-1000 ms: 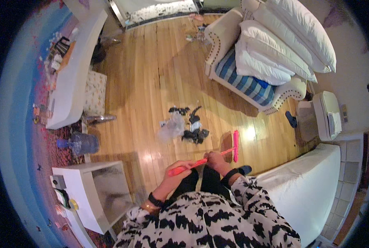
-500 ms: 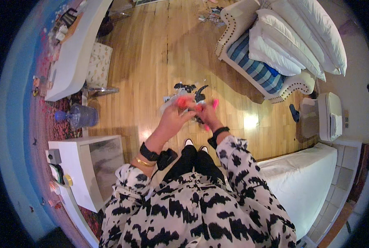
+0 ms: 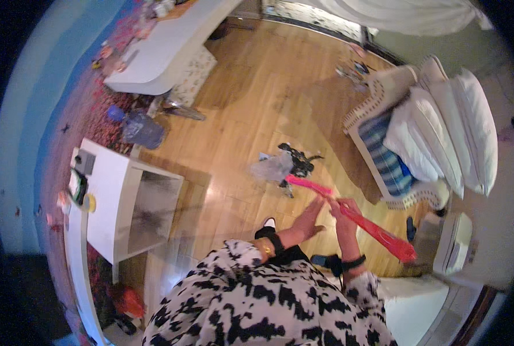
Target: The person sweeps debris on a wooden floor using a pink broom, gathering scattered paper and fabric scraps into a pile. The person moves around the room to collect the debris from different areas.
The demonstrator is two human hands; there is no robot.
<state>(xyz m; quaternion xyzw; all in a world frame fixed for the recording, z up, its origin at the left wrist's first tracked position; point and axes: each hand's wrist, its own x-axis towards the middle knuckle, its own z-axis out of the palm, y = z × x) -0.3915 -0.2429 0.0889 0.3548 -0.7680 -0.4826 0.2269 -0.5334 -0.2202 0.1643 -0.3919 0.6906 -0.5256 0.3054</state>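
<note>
A long, bunched strip of red-pink, shiny film-like material (image 3: 378,232) slants across the space before me. My right hand (image 3: 343,216) is closed round its middle. One stretch hangs toward the lower right, while a thinner pink stretch reaches up left toward the litter on the floor. My left hand (image 3: 307,224) is beside the right one, its fingers stretched out and thumb apart. Its fingertips lie close to the strip; whether they touch it I cannot tell. Beyond the hands, a small heap of black scraps (image 3: 300,163) and a crumpled translucent plastic bag (image 3: 271,167) lies on the wooden floor.
A cream armchair (image 3: 367,109) with pillows (image 3: 435,127) stands at right. At left are a white cabinet (image 3: 110,190), a white desk (image 3: 165,57) and a bagged bin (image 3: 144,130). More litter (image 3: 354,74) lies near the chair's far side. A white-covered surface (image 3: 415,300) is at lower right.
The hands have shifted right, and the red material, bunched small between them before, is now drawn out long. My left hand's fingers have straightened. The head view has turned, showing more of the room's far end.
</note>
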